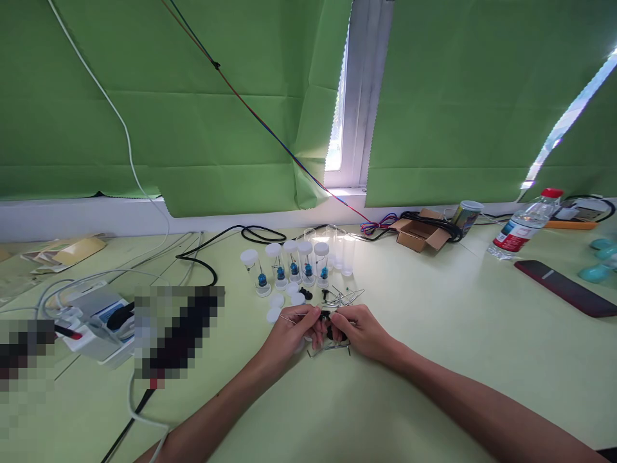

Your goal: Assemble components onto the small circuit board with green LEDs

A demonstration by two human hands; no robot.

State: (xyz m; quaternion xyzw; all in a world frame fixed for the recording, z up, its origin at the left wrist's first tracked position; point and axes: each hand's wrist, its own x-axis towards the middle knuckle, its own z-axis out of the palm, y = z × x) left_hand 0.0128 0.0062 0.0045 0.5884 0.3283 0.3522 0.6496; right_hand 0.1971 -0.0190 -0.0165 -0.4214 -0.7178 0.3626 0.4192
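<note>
My left hand (296,326) and my right hand (359,328) meet over the table, fingers pinched around a small black part (325,316). A thin metal rod (294,315) sticks out leftward from my left hand. Just beyond my fingers lie a pile of thin metal rods (344,297) and some small black pieces (305,293). White round caps (277,300) rest to the left of these. Behind them stands a row of clear tubes (290,262) with white lids, each with a blue piece inside. My fingers partly hide the black part.
More clear tubes (347,257) stand behind the row. An open cardboard box (418,235), a can (466,215) and a water bottle (523,225) are at the back right, with a dark red case (563,287) nearer. White power strips (99,321) and cables lie at left.
</note>
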